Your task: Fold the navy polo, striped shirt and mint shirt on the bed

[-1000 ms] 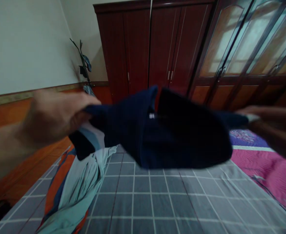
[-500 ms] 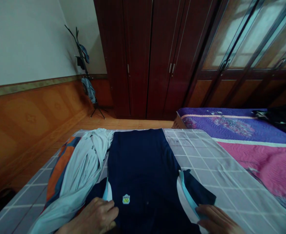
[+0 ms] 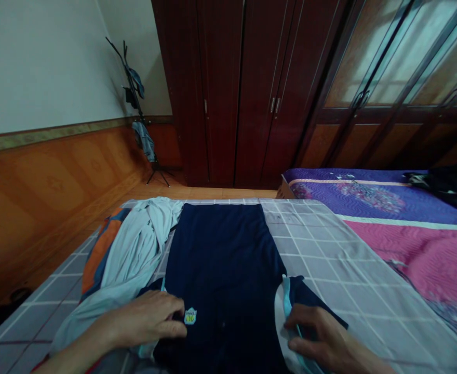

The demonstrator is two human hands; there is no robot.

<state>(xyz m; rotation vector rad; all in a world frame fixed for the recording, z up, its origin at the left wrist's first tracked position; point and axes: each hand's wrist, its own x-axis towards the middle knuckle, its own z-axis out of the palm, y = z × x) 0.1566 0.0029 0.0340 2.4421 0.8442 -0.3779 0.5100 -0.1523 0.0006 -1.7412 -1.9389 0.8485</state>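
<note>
A navy T-shirt (image 3: 224, 259) lies spread on the checked cloth, hem toward the far edge. It has white and light-blue side trim and a small badge (image 3: 190, 316) on the chest. My left hand (image 3: 156, 319) is over the left shoulder of the shirt, beside the badge, its thumb and fingers apart. On the other side my right hand (image 3: 318, 332) hovers at or touches the white trim by the sleeve (image 3: 318, 298), with a gap between thumb and fingers. The shirt's near end runs out of view.
A crumpled pale garment (image 3: 135, 254) and an orange-and-blue one (image 3: 103, 254) lie left of the shirt on the checked bedcover (image 3: 322, 244). To the right is a bed with a purple and pink cover (image 3: 407, 239). Behind stand a dark wardrobe (image 3: 220, 93) and a coat stand (image 3: 133, 93).
Both hands have moved inward and a little up over the shirt, and their fingers have parted. The shirt's upper part has shifted slightly left, the badge with it.
</note>
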